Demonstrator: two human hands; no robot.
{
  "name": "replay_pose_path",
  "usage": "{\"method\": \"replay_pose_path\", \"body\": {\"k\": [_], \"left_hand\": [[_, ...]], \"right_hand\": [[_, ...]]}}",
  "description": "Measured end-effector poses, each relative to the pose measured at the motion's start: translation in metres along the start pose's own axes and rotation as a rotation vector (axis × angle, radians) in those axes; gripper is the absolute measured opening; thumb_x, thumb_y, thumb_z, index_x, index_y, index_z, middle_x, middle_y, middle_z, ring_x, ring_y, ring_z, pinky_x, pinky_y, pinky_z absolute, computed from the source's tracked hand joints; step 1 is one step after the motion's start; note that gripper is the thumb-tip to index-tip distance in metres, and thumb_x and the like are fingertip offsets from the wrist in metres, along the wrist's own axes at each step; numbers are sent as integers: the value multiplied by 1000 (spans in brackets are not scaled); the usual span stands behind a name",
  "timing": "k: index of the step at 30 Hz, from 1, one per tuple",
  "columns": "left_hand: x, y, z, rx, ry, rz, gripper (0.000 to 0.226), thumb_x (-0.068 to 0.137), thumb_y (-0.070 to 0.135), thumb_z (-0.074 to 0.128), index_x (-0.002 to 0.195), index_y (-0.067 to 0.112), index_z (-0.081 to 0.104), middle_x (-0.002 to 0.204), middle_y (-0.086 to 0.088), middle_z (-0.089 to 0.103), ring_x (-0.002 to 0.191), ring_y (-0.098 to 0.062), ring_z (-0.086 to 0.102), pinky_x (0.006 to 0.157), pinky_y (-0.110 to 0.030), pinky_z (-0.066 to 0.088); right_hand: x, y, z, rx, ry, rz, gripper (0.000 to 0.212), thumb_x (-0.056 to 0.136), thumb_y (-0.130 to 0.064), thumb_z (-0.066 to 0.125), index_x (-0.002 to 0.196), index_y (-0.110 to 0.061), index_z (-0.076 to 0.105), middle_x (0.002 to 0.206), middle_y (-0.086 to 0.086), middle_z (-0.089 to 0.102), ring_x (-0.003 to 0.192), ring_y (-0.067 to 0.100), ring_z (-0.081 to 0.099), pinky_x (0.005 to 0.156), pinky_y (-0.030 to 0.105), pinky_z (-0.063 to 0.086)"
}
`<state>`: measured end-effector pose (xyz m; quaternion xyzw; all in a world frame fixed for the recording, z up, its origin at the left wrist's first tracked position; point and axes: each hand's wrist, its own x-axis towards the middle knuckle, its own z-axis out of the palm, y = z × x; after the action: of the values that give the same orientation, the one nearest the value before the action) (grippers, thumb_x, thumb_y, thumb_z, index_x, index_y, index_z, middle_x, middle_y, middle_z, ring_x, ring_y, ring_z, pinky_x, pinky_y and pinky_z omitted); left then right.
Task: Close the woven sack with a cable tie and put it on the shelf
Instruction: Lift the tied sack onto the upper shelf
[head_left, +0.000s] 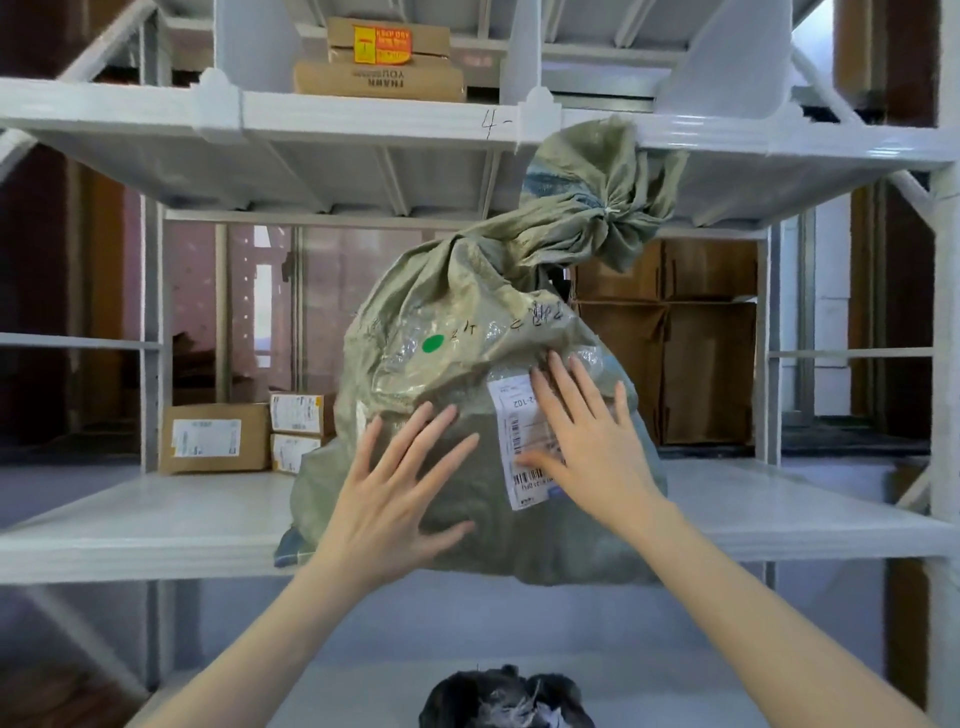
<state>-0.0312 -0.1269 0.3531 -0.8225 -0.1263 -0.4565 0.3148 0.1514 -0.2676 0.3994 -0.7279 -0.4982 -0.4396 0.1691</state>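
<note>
A grey-green woven sack (457, 322) stands on the white middle shelf (156, 519), its lower front bulging over the shelf's front edge. Its gathered neck is cinched by a thin pale cable tie (609, 210) at the upper right, just under the shelf above. The sack bears a green dot and a white shipping label (511, 415). My left hand (402, 488) lies flat on the sack's lower front with fingers spread. My right hand (587, 431) presses flat beside it, partly over the label. Neither hand grips anything.
Three small cardboard parcels (213, 437) sit on the same shelf to the left of the sack. Large brown cartons (691, 343) stand behind it on the right. Flat boxes (384, 62) rest on the upper shelf. A dark bundle (506, 699) lies on the lower shelf.
</note>
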Motion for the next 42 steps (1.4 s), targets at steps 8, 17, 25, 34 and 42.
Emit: {"method": "replay_pose_path", "body": {"k": [8, 17, 25, 34, 42], "left_hand": [[25, -2, 28, 78, 2, 42, 79, 81, 67, 41, 147, 27, 27, 158, -5, 16, 145, -24, 10, 113, -51, 11], [33, -20, 70, 111, -13, -66, 78, 83, 63, 40, 149, 24, 21, 158, -11, 17, 145, -28, 14, 110, -55, 26], [38, -3, 97, 105, -3, -15, 75, 77, 43, 67, 142, 20, 38, 151, -9, 36, 137, -27, 38, 101, -52, 41], [2, 10, 149, 51, -173, -76, 72, 78, 40, 66, 141, 20, 38, 151, -9, 36, 136, -27, 40, 100, -53, 42], [-6, 3, 174, 21, -336, -141, 66, 84, 53, 30, 137, 19, 47, 145, -8, 46, 128, -24, 51, 98, -55, 43]], "right_hand": [[-34, -26, 38, -64, 160, -131, 79, 73, -43, 72, 139, -13, 40, 148, 15, 39, 135, 30, 33, 100, 51, 45], [-3, -27, 69, -77, -1, -143, 95, 66, -43, 77, 144, -15, 32, 154, 10, 30, 142, 28, 25, 102, 52, 40], [59, -8, 65, -30, -98, -140, 81, 90, -41, 51, 150, -17, 1, 160, 6, -9, 147, 26, -8, 116, 53, 12], [27, -1, 124, -158, -48, -271, 94, 55, -36, 86, 137, -10, 45, 150, 17, 36, 138, 36, 33, 101, 54, 40], [32, -18, 165, -140, -65, -286, 90, 56, -25, 86, 135, -14, 44, 149, 14, 38, 140, 31, 29, 105, 49, 36]]}}
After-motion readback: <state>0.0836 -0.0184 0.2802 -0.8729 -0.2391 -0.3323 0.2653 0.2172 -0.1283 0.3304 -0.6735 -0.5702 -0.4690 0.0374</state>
